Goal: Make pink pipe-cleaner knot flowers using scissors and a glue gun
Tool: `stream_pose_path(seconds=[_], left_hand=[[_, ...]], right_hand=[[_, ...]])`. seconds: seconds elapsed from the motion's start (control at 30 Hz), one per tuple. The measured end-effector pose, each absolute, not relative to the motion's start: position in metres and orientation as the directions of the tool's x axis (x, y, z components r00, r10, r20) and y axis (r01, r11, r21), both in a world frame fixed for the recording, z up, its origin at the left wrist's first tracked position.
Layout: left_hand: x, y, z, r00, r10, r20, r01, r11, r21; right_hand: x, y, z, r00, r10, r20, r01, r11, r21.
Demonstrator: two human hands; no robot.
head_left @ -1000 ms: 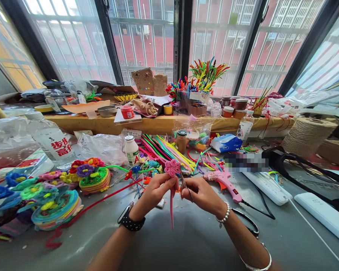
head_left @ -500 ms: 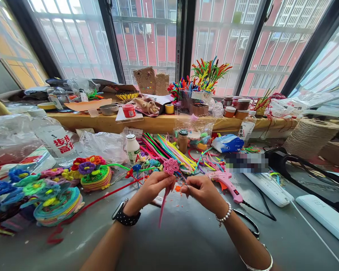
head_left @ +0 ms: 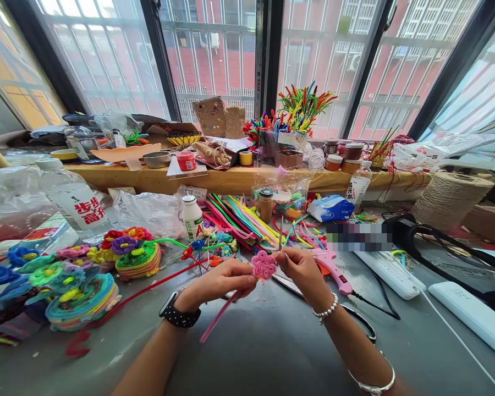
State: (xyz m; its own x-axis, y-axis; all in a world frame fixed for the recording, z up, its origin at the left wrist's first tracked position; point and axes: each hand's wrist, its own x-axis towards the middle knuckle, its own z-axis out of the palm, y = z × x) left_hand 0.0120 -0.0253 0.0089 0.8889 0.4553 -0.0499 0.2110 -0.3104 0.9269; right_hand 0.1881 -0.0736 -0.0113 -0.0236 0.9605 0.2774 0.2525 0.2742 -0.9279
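Note:
A pink pipe-cleaner flower (head_left: 264, 266) with looped petals faces up in front of me. My left hand (head_left: 223, 280) is closed, pinching it just behind the petals, and its pink stem (head_left: 218, 318) slants down toward me. Close by on the right, my right hand (head_left: 299, 272) is closed around small metal scissors (head_left: 281, 234), whose slim tip points up and away. Its fingers are at the flower's right edge; whether they touch the petals I cannot tell. Behind the right hand lies a long silvery piece, partly hidden, and a black curved handle (head_left: 361, 322) shows beyond the wrist.
A pink glue gun (head_left: 334, 269) and a white power strip (head_left: 390, 275) lie to the right. Finished flowers on coiled bases (head_left: 82, 302) crowd the left. Loose pipe cleaners (head_left: 231, 220), a small white bottle (head_left: 192, 217) and a brown jar (head_left: 265, 205) stand or lie behind my hands.
The flower has shifted right and slightly down, its stem swinging out to the left. In my right hand the scissors have turned upright, their tip now pointing away from me.

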Motion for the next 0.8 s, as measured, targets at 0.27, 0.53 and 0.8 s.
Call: stream_pose_path(seconds=[0.27, 0.53, 0.8], left_hand=[[0.017, -0.027, 0.01, 0.831, 0.552, -0.068, 0.104, -0.034, 0.994], [0.037, -0.032, -0.003, 0.674, 0.739, -0.017, -0.155, 0.164, 0.974], [0.042, -0.034, -0.005, 0.457, 0.887, 0.061, -0.134, 0.001, 0.991]], right_hand=[[0.183, -0.079, -0.009, 0.133, 0.941, 0.311, 0.251, 0.272, -0.929], [0.18, -0.074, -0.019, 0.409, 0.864, 0.294, 0.119, 0.269, -0.956], [0.175, -0.073, -0.022, 0.169, 0.939, 0.301, 0.271, 0.249, -0.93]])
